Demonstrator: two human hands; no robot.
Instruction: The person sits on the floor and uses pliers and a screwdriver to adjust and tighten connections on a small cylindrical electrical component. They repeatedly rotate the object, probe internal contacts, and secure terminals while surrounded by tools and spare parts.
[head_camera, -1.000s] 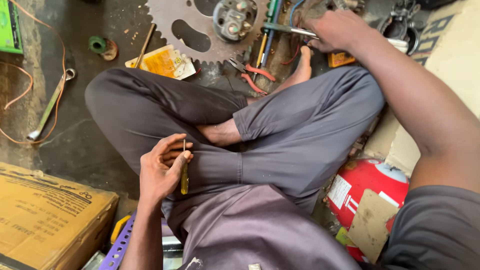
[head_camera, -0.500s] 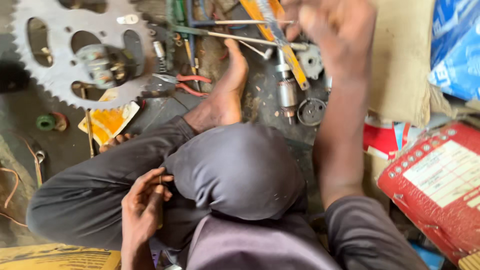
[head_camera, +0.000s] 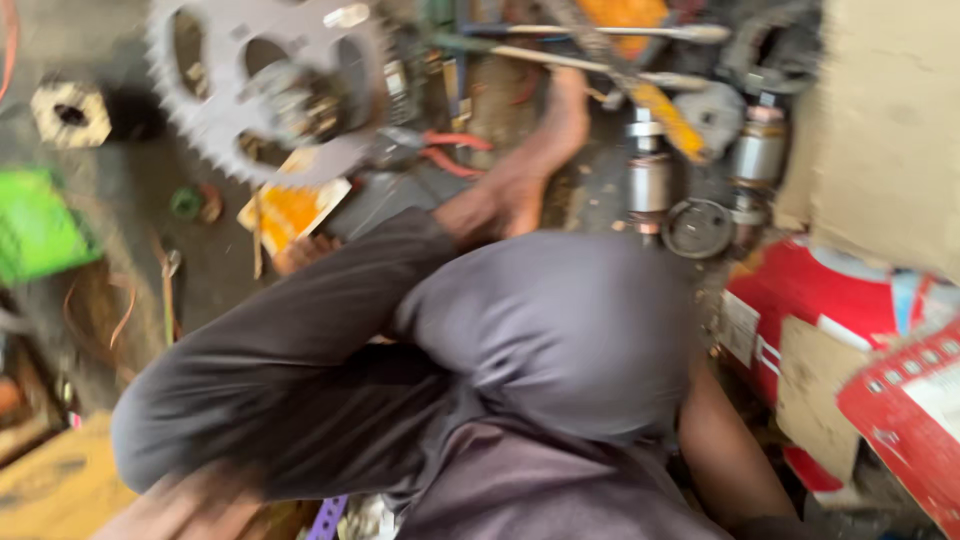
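- Though motion blur smears the view, the left hand (head_camera: 185, 505) shows at seven o'clock beside the bent knee; whether it holds anything cannot be told.
- The right forearm (head_camera: 735, 465) drops at five o'clock, its hand hidden.
- A large sprocket (head_camera: 255, 90) lies at eleven o'clock, red-handled pliers (head_camera: 450, 150) just beside it.

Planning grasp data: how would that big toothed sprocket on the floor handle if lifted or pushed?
The sprocket looks like flat grey metal, so probably stiff and heavy for its size. Lying flat, it would likely slide rather than roll. Its teeth could snag the red-handled pliers beside it.
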